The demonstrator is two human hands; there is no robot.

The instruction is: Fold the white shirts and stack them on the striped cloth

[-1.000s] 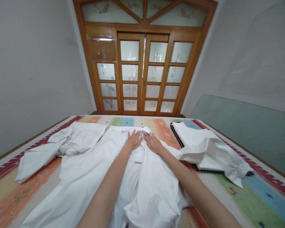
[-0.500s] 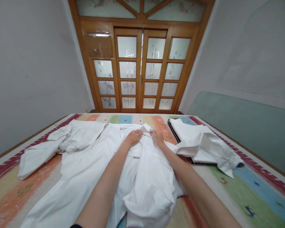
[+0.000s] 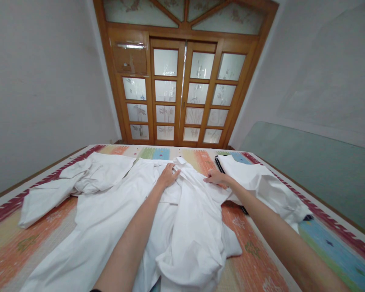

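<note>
A white long-sleeved shirt [image 3: 109,219] lies spread and wrinkled before me, its collar at the far end and its right part bunched up in loose folds. My left hand [image 3: 168,177] is closed on the cloth just beside the collar [image 3: 180,161]. Over at the shirt's right shoulder, my right hand [image 3: 216,177] has its fingers curled, thumb and forefinger pinching the edge of the fabric. The fingertips of both hands are partly hidden. One sleeve [image 3: 48,198] stretches out to the left with a bend in it.
A stack of folded white and black clothing [image 3: 240,170] sits at the far right, with a white sleeve draped over it. Everything lies on a striped, patterned cover [image 3: 249,247]. A pale green panel [image 3: 307,154] stands along the right wall. Wooden glazed doors [image 3: 182,93] are behind.
My right hand has moved right, from the collar to the shoulder edge. My left hand has stayed near the collar, shifting slightly left. The cloth between them is now flatter.
</note>
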